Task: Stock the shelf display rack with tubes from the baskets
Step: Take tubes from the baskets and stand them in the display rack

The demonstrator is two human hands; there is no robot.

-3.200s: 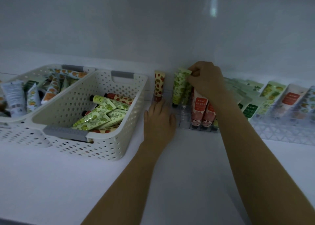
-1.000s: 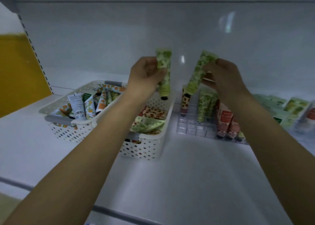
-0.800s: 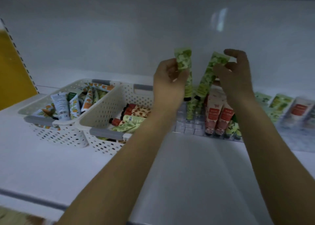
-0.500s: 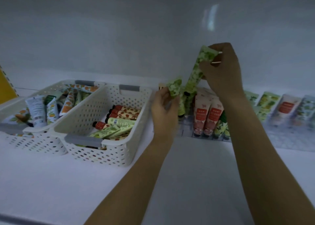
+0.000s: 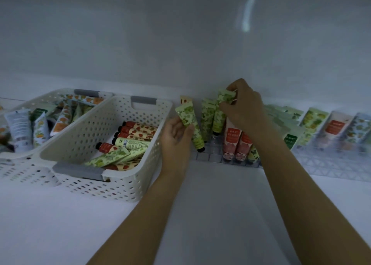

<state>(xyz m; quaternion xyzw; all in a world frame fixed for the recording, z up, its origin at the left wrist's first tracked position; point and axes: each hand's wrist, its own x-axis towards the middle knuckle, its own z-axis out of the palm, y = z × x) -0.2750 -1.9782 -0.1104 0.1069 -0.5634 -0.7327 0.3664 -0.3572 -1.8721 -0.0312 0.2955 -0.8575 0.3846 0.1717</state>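
On a white shelf (image 5: 220, 200), over the clear plastic rack (image 5: 208, 156), the left hand (image 5: 176, 138) grips a tilted green leaf-printed tube (image 5: 185, 115); the right hand (image 5: 244, 112) pinches a second green tube (image 5: 219, 120) upright.

No text legible. Label print on pink tubes (image 5: 232, 142), white tube (image 5: 18, 127) blurred. Barcode on cream tube (image 5: 130, 143).

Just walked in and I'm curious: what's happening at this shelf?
A person is filling a clear display rack with small tubes. Their left hand holds a green leaf-print tube, tilted with its cap down, over the rack's left end. Their right hand pinches the top of a second green tube, cap down beside other green tubes in the rack. A near basket and a far basket, both to the left, hold more tubes.
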